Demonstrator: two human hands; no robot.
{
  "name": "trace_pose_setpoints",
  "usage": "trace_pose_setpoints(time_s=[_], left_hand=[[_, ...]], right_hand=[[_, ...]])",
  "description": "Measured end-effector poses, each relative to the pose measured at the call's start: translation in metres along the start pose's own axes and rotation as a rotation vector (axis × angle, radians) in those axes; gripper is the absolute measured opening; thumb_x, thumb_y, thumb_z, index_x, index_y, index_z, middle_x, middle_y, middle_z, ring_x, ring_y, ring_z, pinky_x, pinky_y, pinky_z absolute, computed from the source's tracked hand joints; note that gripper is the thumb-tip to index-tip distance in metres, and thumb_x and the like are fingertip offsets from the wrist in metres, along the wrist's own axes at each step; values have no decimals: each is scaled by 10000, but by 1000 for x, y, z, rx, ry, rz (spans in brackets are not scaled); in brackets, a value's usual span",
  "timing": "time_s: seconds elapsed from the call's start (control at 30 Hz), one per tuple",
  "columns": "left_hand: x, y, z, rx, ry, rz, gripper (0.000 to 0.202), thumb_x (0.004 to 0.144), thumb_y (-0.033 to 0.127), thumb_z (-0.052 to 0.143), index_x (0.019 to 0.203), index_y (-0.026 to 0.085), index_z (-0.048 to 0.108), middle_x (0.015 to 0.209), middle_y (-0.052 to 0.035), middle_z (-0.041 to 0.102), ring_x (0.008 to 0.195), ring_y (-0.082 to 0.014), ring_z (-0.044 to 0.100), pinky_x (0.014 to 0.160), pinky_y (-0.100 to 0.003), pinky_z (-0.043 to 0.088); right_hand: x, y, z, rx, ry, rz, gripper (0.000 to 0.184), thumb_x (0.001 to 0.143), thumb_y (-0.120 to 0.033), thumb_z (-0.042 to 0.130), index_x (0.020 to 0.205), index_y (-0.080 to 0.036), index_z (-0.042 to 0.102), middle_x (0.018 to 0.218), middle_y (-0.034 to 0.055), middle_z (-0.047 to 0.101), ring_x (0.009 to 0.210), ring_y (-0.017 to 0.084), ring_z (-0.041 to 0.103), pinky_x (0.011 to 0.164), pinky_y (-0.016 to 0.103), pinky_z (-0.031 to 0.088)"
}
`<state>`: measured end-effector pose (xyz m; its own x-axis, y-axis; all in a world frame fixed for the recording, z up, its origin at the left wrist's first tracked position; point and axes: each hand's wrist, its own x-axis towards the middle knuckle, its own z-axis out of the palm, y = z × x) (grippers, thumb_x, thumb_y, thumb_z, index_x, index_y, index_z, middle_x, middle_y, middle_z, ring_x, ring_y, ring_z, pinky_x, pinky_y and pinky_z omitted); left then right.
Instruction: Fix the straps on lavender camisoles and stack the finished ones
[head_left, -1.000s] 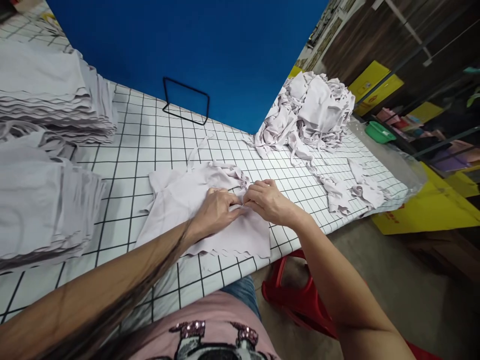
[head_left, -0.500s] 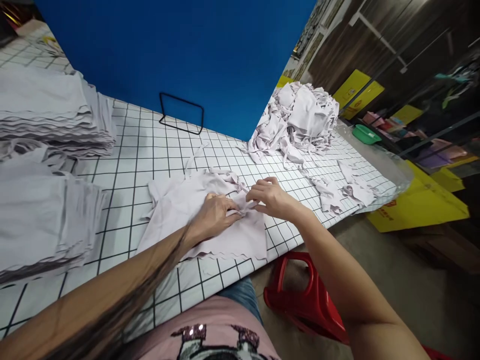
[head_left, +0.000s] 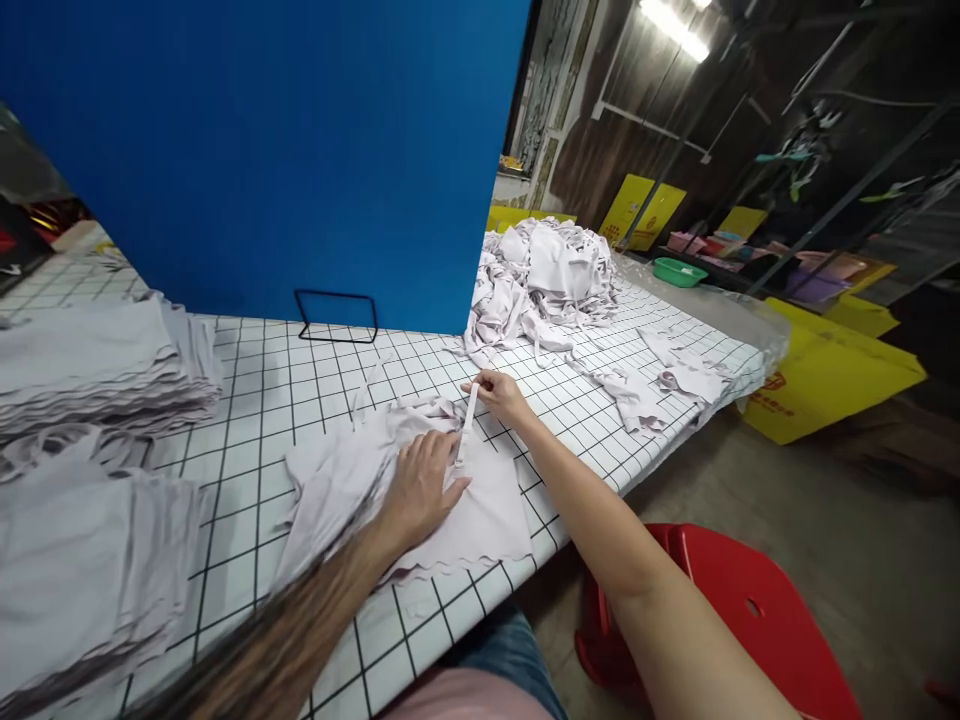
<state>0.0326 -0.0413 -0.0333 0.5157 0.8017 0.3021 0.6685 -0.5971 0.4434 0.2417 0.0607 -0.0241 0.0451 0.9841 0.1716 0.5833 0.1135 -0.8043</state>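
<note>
A pale pinkish-white garment [head_left: 487, 520] with a wavy hem lies spread on the table in front of me. My left hand [head_left: 421, 485] rests on it with the fingers stretched out, pressing the cloth. At the garment's upper right, my right hand [head_left: 499, 395] pinches the end of a narrow strap [head_left: 469, 420]. That strap runs taut from my fingertips down to the cloth beside my left fingers. Part of the garment is hidden under my left hand and forearm.
Two neat stacks of similar garments [head_left: 67, 560] stand at the left. A heap of crumpled ones [head_left: 555, 270] lies farther right, with loose pieces [head_left: 630, 395] nearer. A blue board [head_left: 300, 160] rises behind. Below right is a red stool [head_left: 750, 600].
My right hand has drawn the strap up and away from the garment. My left hand has flattened from gathered fingers onto the cloth. The camera view has tilted up and turned right.
</note>
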Motion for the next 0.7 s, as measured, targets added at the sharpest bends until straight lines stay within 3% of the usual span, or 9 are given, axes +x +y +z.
trace_pose_setpoints(time_s=[0.07, 0.13, 0.3, 0.43, 0.57, 0.63, 0.7], left_hand=[[-2, -1, 6, 82, 39, 26, 567, 912, 353, 547, 1441, 221, 391, 1416, -111, 493, 1257, -312, 447, 982, -470, 395], [-3, -1, 11, 151, 6, 74, 569, 950, 384, 489, 1481, 234, 349, 1540, -91, 375, 1385, -333, 325, 1068, -515, 332], [-2, 1, 13, 221, -147, 100, 560, 990, 494, 356, 1480, 226, 388, 1601, -33, 293, 1488, -345, 155, 1168, -585, 194], [0, 3, 10, 194, -189, 52, 612, 982, 525, 345, 1516, 225, 334, 1618, -34, 240, 1502, -346, 118, 1182, -604, 165], [0, 5, 8, 123, -205, 25, 662, 970, 544, 368, 1531, 200, 294, 1614, -65, 248, 1504, -348, 111, 1190, -614, 139], [1, 5, 6, 63, -172, 29, 652, 966, 517, 403, 1515, 176, 316, 1591, -92, 305, 1495, -345, 159, 1188, -609, 168], [1, 3, 3, -11, -98, 53, 549, 968, 424, 439, 1449, 162, 409, 1515, -116, 434, 1452, -316, 292, 1175, -566, 258]], right_hand=[[-1, 5, 5, -23, 7, 23, 366, 792, -492, 654, 640, -195, 504, 543, -58, 457, 521, 90, 427, 517, 216, 304], [-2, 7, 9, -45, 7, 36, 346, 792, -441, 661, 616, -193, 498, 548, -45, 520, 541, 99, 495, 542, 211, 339], [3, 7, 4, -105, -37, 68, 223, 749, -325, 716, 643, -191, 572, 604, -20, 640, 599, 123, 599, 610, 223, 424], [-2, -1, -18, -118, -109, 81, 153, 719, -218, 738, 839, -179, 652, 719, 13, 707, 653, 141, 651, 655, 248, 488], [-50, -20, -20, -158, 14, -37, 326, 888, -328, 587, 1183, -188, 582, 1173, 117, 667, 1042, 211, 625, 902, 370, 486], [-86, -25, -9, -330, 144, -251, 390, 959, -390, 474, 1299, -206, 524, 1311, 130, 581, 1189, 247, 535, 990, 434, 432], [-117, -24, 2, -538, 90, -334, 421, 982, -407, 425, 1373, -262, 481, 1421, 117, 492, 1282, 281, 448, 998, 486, 399]])
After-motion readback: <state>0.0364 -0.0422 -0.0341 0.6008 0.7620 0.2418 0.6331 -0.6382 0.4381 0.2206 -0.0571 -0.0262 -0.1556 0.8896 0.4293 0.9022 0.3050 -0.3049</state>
